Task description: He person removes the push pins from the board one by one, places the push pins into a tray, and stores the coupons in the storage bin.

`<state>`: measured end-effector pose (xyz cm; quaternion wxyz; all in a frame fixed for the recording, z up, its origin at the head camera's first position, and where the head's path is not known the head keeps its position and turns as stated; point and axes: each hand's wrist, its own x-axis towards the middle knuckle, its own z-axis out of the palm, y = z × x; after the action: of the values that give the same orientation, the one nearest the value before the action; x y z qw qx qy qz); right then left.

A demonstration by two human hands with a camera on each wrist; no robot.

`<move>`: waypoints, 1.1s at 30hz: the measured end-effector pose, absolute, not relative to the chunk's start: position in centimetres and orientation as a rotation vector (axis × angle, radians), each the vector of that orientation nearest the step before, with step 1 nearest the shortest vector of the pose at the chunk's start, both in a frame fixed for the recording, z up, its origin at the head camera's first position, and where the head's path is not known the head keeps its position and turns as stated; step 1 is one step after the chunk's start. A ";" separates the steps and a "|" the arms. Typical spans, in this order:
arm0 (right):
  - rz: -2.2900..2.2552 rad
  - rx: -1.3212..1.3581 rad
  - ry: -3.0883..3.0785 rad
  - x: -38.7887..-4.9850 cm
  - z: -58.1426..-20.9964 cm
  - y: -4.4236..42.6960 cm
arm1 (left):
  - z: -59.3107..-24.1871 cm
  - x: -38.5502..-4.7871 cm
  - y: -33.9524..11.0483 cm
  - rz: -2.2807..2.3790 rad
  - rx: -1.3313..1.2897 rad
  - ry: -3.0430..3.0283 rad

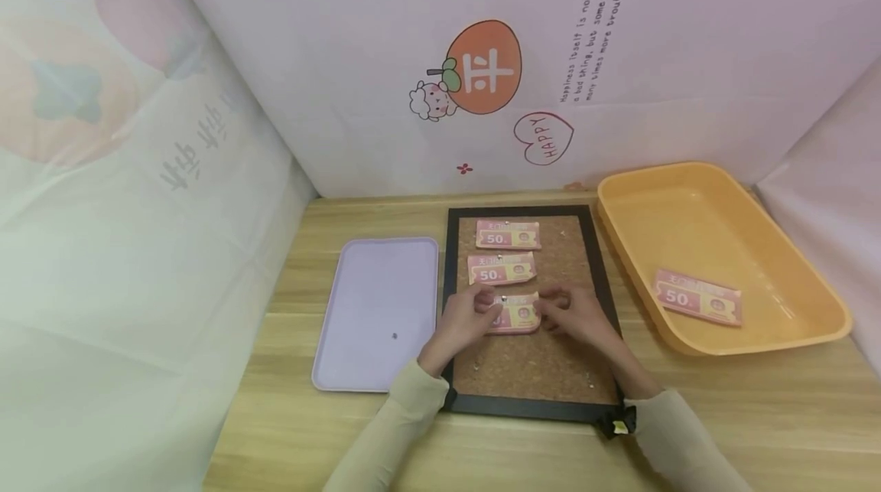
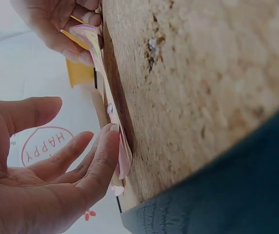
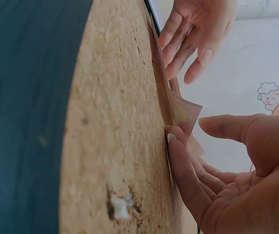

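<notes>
On the cork board (image 1: 544, 369) in its black frame lie three pink-and-yellow coupons marked 50 in a column: a top coupon (image 1: 508, 236), a middle coupon (image 1: 502, 268) and the lowest coupon (image 1: 518, 316). Each shows a small pin at its upper edge. My left hand (image 1: 468, 317) touches the left end of the lowest coupon with its fingertips, thumb held apart from the fingers (image 2: 105, 153). At the other end, my right hand (image 1: 574, 314) pinches the coupon's edge, where a corner (image 3: 185, 109) bends up off the cork.
Left of the board lies a lilac tray (image 1: 375, 285) with a small dark pin (image 1: 394, 336) on it. An orange basin (image 1: 716, 232) stands to the right, holding another coupon (image 1: 698, 298). Small pins (image 1: 590, 379) show on the lower cork. A black-and-yellow object (image 1: 616, 425) sits by the frame's corner.
</notes>
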<state>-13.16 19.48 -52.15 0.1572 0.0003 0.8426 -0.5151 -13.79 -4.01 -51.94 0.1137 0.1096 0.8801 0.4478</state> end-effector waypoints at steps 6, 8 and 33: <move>-1.507 -0.002 2.378 -13.2 -52.3 19.5 | -51.9 -14.0 -3.7 1.342 0.340 2.551; -1.504 0.005 2.375 -13.2 -52.3 19.5 | -51.8 -14.1 -3.5 1.361 0.356 2.539; -1.485 0.026 2.373 -12.8 -52.6 18.6 | -52.1 -14.5 -2.8 1.404 0.368 2.503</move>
<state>-12.77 18.56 -52.59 0.1701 0.0092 0.8353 -0.5227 -14.45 -2.79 -52.14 0.1239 0.1264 0.8584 0.4815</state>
